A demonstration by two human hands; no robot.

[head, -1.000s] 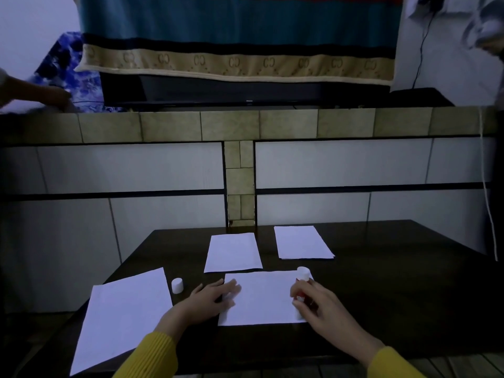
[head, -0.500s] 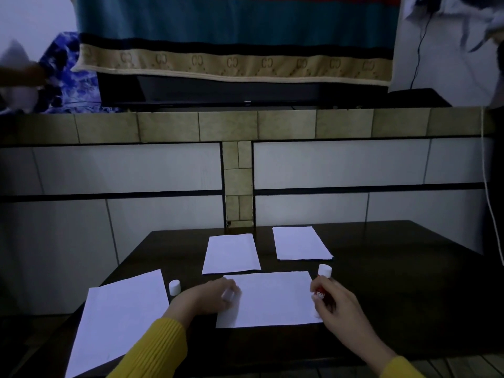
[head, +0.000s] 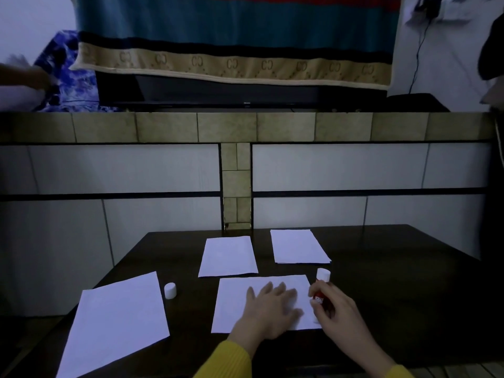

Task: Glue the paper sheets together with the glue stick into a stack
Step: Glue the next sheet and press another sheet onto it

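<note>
The left hand (head: 272,309) is lying flat, fingers spread, on the near sheet (head: 237,304) at the middle of the worktop (head: 395,296), pressing it down. The right hand (head: 338,315) is gripping the red glue stick (head: 321,293) at the sheet's right edge, its white end (head: 323,274) pointing up and away. A loose white cap (head: 170,290) is standing left of the sheet. Three more sheets are lying apart: one near left (head: 117,323), two farther back (head: 228,256) (head: 298,246).
</note>
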